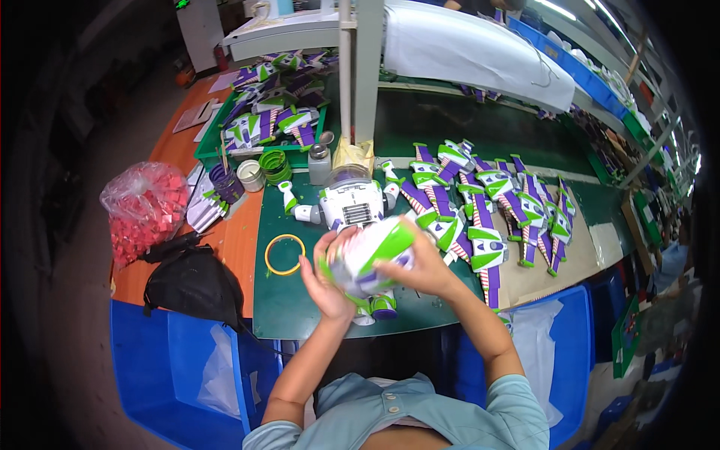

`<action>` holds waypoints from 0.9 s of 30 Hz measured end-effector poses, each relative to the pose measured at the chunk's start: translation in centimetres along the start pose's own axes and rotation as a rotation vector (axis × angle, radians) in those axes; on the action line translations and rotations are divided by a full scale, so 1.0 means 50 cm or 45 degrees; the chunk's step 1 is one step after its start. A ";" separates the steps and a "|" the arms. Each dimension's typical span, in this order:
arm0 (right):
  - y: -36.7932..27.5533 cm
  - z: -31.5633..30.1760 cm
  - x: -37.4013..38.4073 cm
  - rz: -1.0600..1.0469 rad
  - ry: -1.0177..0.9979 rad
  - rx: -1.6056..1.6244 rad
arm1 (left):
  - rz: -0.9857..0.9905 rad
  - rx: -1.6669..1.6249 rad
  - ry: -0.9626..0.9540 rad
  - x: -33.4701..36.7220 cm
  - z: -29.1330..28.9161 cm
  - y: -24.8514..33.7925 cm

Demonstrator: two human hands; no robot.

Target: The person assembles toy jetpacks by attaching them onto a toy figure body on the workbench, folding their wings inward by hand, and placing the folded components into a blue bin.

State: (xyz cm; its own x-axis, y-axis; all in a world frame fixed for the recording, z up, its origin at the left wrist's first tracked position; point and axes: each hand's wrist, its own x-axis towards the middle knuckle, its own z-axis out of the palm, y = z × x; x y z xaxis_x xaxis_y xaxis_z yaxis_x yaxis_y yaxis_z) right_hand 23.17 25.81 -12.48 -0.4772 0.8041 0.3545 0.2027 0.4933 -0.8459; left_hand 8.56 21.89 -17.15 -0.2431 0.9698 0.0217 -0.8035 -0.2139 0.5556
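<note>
Bench, green mat, worker seated at near edge.

- Toy robot figure: white/green/purple, lying on mat just beyond hands, clear dome head toward far side.
- Yellow ring: flat on mat, left of hands, apart from them.
- Wing pieces, loose pile: green/purple/white w/ red-striped tips, spread over right half of bench, reaching up to right hand.
- Green tray, far left: more of same wing parts.
- Small jars & coil betw. tray and mat; contents not clear.
- Bag of red pieces on orange bench section, left; black bag just below it.
- Blue bins under near edge, both sides.
- White post rises behind figure, blocks part of far bench.

Hard to make out: held part's underside hidden by fingers; small green/white bits below it, partly covered by wrists.

Hands: left hand cupped under white/green shell part, fingers wrapped on its left end. Right hand clamped over its right side, thumb on top. Part held above mat's front centre, tilted.
</note>
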 end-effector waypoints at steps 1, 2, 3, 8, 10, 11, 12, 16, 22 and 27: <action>0.015 0.003 0.010 -0.102 -0.182 -0.133 | 0.038 0.077 -0.122 0.015 -0.018 0.007; 0.030 0.001 0.029 -0.119 -0.174 -0.145 | -0.044 0.174 0.026 0.025 -0.028 0.009; 0.044 -0.001 0.048 -0.130 -0.163 -0.160 | 0.034 0.210 0.113 0.041 -0.030 -0.004; 0.100 0.035 0.174 -0.084 0.112 -0.419 | 0.310 0.201 0.416 0.116 -0.045 -0.086; 0.138 0.057 0.207 -0.237 0.136 -0.521 | 0.376 0.672 0.514 0.144 -0.090 -0.104; 0.145 0.055 0.210 -0.245 0.133 -0.531 | 0.381 0.660 0.512 0.144 -0.114 -0.109; 0.154 0.053 0.206 -0.277 0.151 -0.593 | 0.257 0.514 0.397 0.142 -0.136 -0.106; 0.167 0.065 0.188 -0.343 0.158 -0.730 | -0.025 0.340 0.437 0.182 -0.185 -0.060; 0.190 0.068 0.240 -0.195 0.314 -0.847 | -0.179 0.619 0.127 0.237 -0.170 -0.057; 0.180 0.083 0.234 -0.202 0.337 -0.839 | -0.104 0.509 0.135 0.243 -0.187 -0.068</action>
State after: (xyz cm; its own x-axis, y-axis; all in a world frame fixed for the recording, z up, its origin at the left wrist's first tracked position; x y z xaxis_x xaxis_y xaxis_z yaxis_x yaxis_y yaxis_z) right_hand 15.87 38.31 -17.60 -0.3379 0.7185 0.6079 0.6609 0.6410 -0.3902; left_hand 3.26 33.29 -26.56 -0.2584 0.9598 -0.1099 -0.5535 -0.0539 0.8311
